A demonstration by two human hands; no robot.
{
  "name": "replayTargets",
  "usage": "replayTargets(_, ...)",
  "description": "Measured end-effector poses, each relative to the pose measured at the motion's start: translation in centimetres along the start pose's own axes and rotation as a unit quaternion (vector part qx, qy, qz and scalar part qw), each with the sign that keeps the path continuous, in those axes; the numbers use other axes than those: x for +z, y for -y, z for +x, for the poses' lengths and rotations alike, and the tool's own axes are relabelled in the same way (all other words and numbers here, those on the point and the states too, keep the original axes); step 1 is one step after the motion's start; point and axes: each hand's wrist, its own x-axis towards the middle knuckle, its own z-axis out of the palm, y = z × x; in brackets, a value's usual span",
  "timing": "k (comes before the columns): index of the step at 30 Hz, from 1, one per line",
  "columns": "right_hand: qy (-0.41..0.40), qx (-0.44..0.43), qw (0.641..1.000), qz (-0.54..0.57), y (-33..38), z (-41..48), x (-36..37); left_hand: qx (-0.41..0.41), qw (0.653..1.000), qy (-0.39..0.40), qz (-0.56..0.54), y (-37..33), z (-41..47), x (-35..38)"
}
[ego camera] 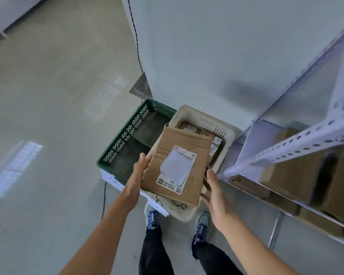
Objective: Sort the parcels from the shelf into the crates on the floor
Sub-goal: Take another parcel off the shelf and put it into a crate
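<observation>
A flat brown cardboard parcel point(175, 165) with a white shipping label hangs above the cream crate point(229, 135). My left hand point(140, 167) grips its left edge and my right hand point(213, 185) holds its right edge from below. The cream crate has other cardboard parcels inside, mostly hidden by the held parcel. A dark green crate point(123, 135) stands to its left on the floor and looks bare inside. The white metal shelf point(298, 147) at the right carries more brown parcels point(298, 175).
A white wall rises behind the crates, with a dark cable point(136, 38) running down it. White paper labels point(112, 180) lie at the crates' near edge. My two feet point(153, 216) stand just before the cream crate. Open grey floor spreads to the left.
</observation>
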Motion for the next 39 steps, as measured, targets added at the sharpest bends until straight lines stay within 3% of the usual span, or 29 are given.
replayTargets(5, -0.03, 0.112, 0.993, 0.001, -5.6, 8.8, 1.4, -0.096, 0.995, -0.032, 0.017, 3.7, 9.0, -2.0)
replayTargets(13, -0.088, 0.19, 0.977, 0.047, -15.2, 22.8, 3.5, -0.167, 0.983, -0.025, 0.073, 14.2, 24.0, -4.1)
replayTargets(19, -0.113, 0.186, 0.974, 0.064, -22.2, 33.0, 3.0, -0.204, 0.97, 0.011, 0.129, 20.5, 34.5, -4.5)
replayTargets(23, -0.112, 0.166, 0.977, 0.076, -26.3, 39.1, 2.8, -0.231, 0.961, -0.01, 0.15, 24.4, 40.1, -4.9)
replayTargets(30, -0.103, 0.119, 0.982, 0.104, -30.4, 46.3, 2.7, -0.168, 0.968, -0.002, 0.188, 28.8, 45.5, -5.1)
replayTargets(35, -0.146, 0.125, 0.971, 0.141, -31.6, 49.7, 3.3, -0.051, 0.957, 0.002, 0.287, 30.2, 46.4, -3.9)
replayTargets(39, -0.209, 0.091, 0.954, 0.196, -33.2, 51.0, 4.4, -0.011, 0.945, -0.034, 0.325, 31.9, 45.5, -3.2)
